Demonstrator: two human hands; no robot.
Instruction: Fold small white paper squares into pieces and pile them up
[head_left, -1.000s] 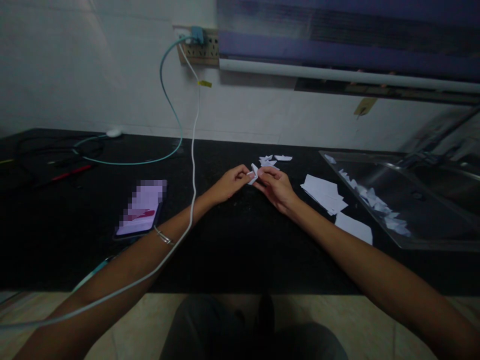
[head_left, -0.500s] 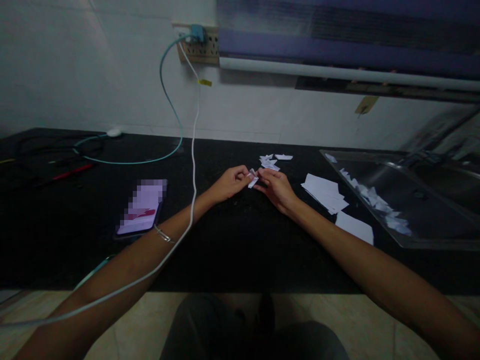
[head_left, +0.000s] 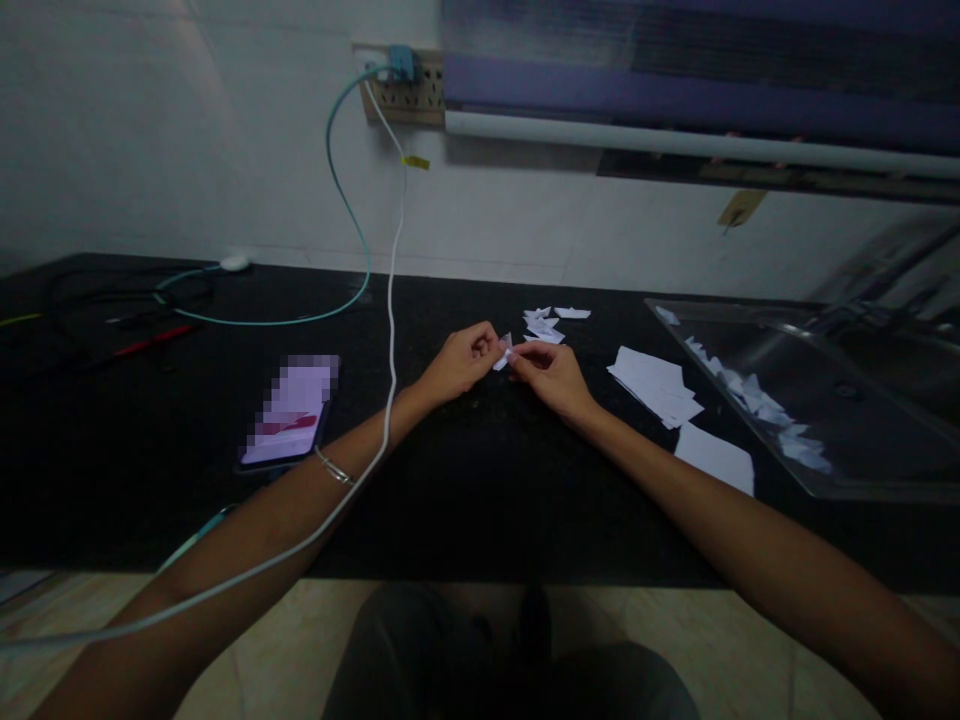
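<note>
A small folded piece of white paper is pinched between my two hands above the dark counter. My left hand grips its left side, thumb on top and fingers curled in. From the right, my right hand holds the other side between thumb and fingertips, covering part of it. Just beyond the hands lie several small folded paper boats. Flat white paper sheets rest in a loose stack to the right of my right hand, with another sheet closer to me.
More folded paper pieces line the left rim of a metal sink. A phone lies beside my left forearm. A white cable hangs from the wall socket across my left arm. Other cables lie at the back left.
The folded paper has turned a little between my fingers, and my right fingers have closed in on its right side. The whole view has shifted slightly.
</note>
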